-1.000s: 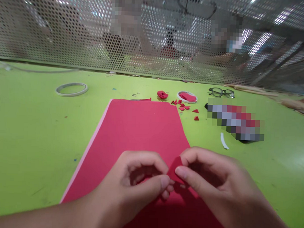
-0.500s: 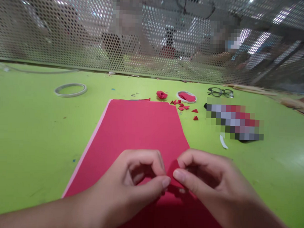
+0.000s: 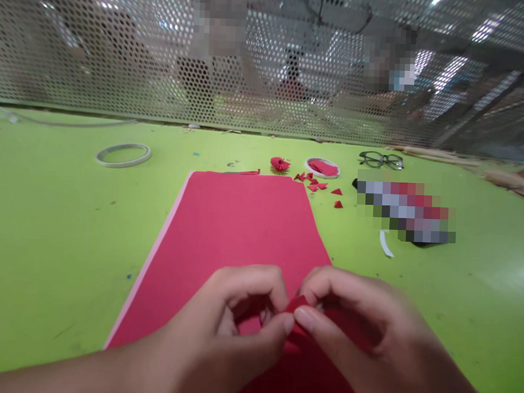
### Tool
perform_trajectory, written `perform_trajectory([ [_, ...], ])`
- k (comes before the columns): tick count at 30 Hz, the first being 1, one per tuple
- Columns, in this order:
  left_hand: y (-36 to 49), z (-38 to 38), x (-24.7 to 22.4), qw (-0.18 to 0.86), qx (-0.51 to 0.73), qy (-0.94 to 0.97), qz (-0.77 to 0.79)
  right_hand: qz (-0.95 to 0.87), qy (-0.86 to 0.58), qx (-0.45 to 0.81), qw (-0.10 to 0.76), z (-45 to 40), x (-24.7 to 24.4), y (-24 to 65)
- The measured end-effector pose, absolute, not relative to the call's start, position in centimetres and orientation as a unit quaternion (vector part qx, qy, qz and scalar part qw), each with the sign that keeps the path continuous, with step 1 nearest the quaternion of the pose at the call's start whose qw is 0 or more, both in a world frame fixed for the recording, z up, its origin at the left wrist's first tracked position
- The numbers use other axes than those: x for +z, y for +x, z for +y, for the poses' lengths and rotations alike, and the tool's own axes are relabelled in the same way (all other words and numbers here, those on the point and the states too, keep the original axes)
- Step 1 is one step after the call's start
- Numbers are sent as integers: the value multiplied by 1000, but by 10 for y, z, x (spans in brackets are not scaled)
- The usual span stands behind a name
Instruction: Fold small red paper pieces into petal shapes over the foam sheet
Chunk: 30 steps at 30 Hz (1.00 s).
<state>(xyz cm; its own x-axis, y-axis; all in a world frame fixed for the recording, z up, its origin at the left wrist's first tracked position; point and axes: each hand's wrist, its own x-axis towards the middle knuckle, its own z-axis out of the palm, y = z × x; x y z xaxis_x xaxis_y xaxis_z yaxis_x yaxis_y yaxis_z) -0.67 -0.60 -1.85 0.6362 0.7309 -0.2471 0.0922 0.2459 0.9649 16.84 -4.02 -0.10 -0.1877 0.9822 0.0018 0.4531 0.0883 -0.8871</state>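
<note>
A small folded piece of red paper [image 3: 296, 304] is pinched between the fingertips of both hands. My left hand [image 3: 240, 322] grips its left side with thumb and forefinger, the fingers curled. On the other side my right hand [image 3: 352, 320] holds it with the thumb pressed on top. Both hands are over a stack of red paper sheets [image 3: 248, 219], whose near part lies in shadow. Beyond the stack sit small folded red triangles [image 3: 314, 184] and a spiky round red paper piece [image 3: 280, 164].
A white ring with red paper pieces [image 3: 323, 167] is at the back, near eyeglasses [image 3: 381, 160]. A tape roll [image 3: 123, 155] lies at left. A blurred-out dark-edged object [image 3: 401, 210] and a white strip [image 3: 386, 244] lie at right. A perforated metal panel [image 3: 141, 72] borders the green table [image 3: 63, 229].
Both hands have moved slightly nearer to me and closer together. The red paper, standing up between the fingers before, now shows lower and flatter between the thumbs.
</note>
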Motion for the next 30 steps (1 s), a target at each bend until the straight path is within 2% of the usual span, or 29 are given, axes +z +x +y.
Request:
perform_trajectory([
  [3, -8, -3, -15, 710, 219, 578, 337, -702, -538, 334, 325, -43, -1, 171],
  [6, -6, -3, -10, 645, 224, 641, 351, -722, -527, 323, 310, -44, -1, 173],
  [12, -4, -7, -8, 532, 248, 732, 345, -561, -534, 539, 330, -41, 5, 167],
  [15, -5, -7, -10, 529, 243, 734, 350, -464, -543, 607, 349, -39, 13, 164],
  [20, -4, -7, -12, 534, 215, 725, 378, -414, -555, 630, 351, -37, 16, 163],
  [25, -6, -7, -8, 611, 203, 679, 352, -404, -571, 613, 367, -37, 8, 165],
  [30, -11, -9, -10, 586, 203, 707, 340, -431, -586, 581, 365, -35, 13, 166],
])
